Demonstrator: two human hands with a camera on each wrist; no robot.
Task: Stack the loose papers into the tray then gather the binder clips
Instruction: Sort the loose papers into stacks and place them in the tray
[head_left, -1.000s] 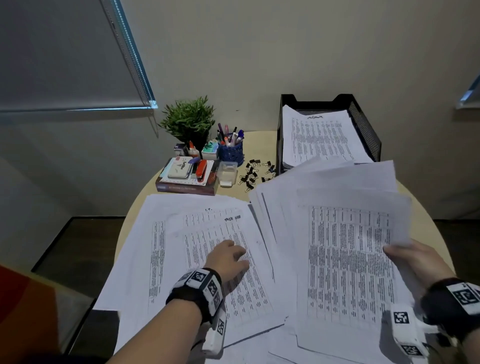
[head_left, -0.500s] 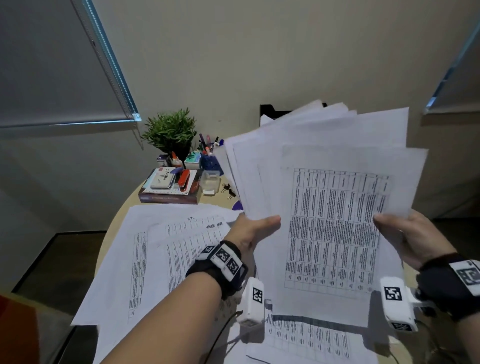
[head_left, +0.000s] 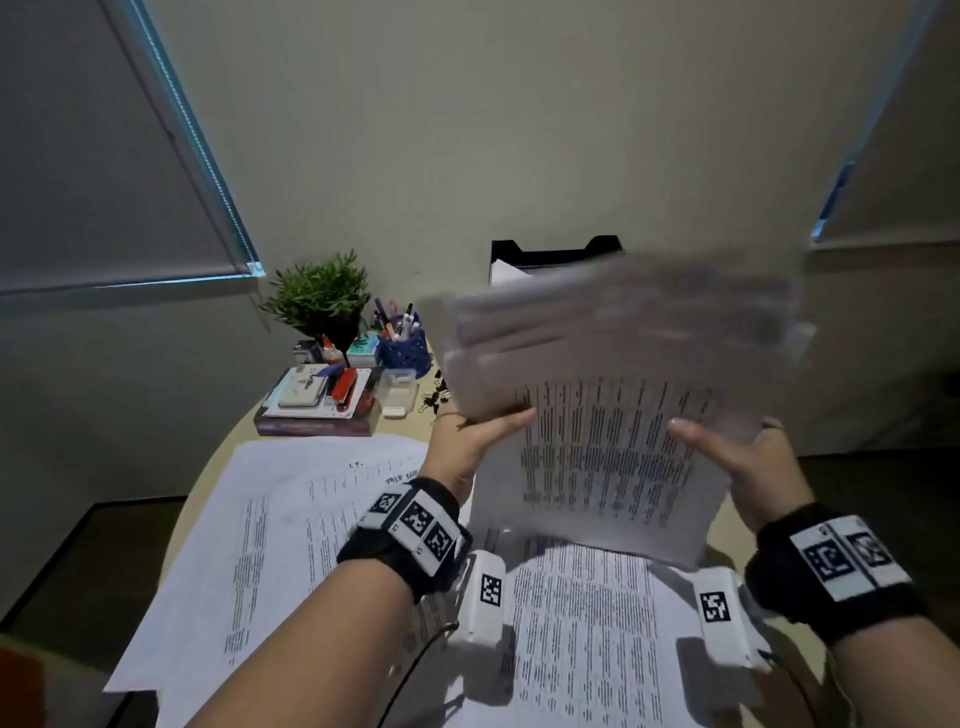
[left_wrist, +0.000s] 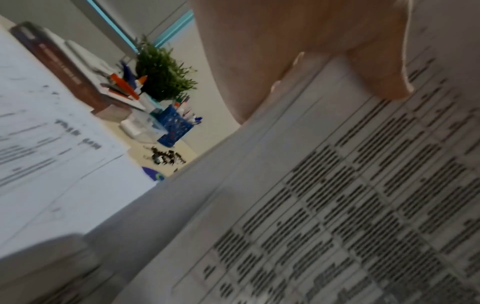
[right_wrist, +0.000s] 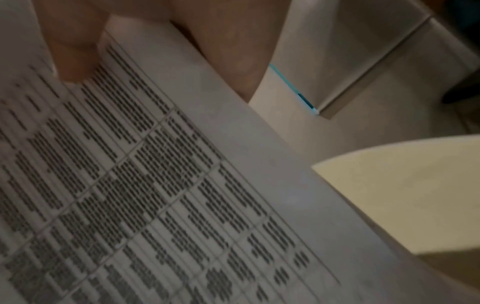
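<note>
Your table (head_left: 724, 540) was mostly buried under loose sheets (head_left: 291, 540) spread flat across its near half. Above them you had a fanned stack of papers (head_left: 613, 415) up in the air, top edge blurred, blocking most of the black tray (head_left: 556, 252) at the back by the wall. Your left hand (head_left: 467, 441) pinched the stack's left edge, thumb on the printed front, fingers behind. Your right hand (head_left: 748, 462) gripped the right edge the same way. The binder clips (head_left: 434, 397) sat in a small loose heap on the table, just left of the raised stack, next to the blue pen cup (head_left: 404, 349).
</note>
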